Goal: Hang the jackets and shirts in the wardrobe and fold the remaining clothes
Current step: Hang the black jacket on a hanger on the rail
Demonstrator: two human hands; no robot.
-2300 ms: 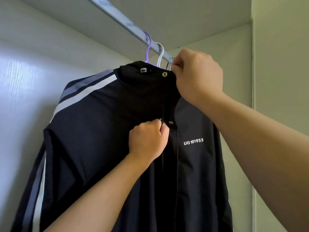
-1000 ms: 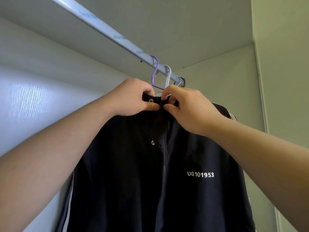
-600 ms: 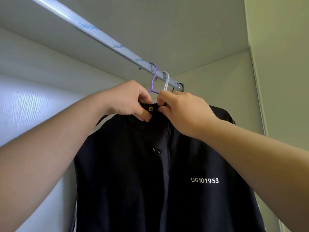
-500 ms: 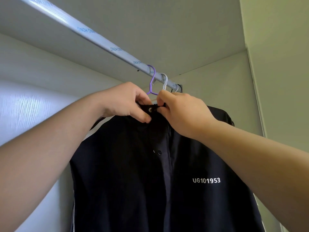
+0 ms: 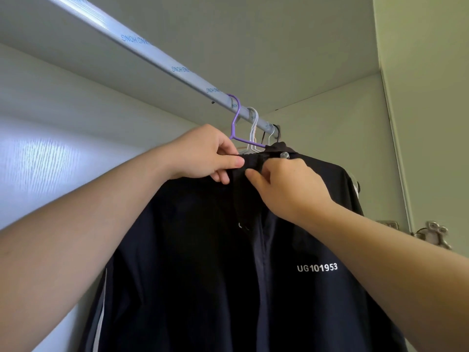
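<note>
Dark navy jacket [image 5: 203, 262] hangs in the centre and lower part of the frame, front facing the camera, below the wardrobe rail [image 5: 157, 59] that runs from the upper left down toward the centre right. White lettering [image 5: 317, 268] reading UG101953 sits on the chest at right of centre. Grey and white stripes [image 5: 100, 323] run down the sleeve at lower left. The collar [image 5: 253, 158] is bunched at upper centre, with a metal snap [image 5: 284, 155] showing on its top edge. Left hand [image 5: 203, 156] enters from the left, its fingers [image 5: 232, 162] curled and pinching the collar's left side. Right hand [image 5: 286, 184] enters from the lower right, its fingers [image 5: 256, 175] curled around the collar's right side, just beside the left hand. A purple hanger [image 5: 234, 120] and a white hanger [image 5: 253, 123] hook over the rail directly above the collar. Which hanger carries the jacket cannot be told. A metal hinge [image 5: 431, 233] is fixed to the wardrobe side panel [image 5: 418, 123] at right.
</note>
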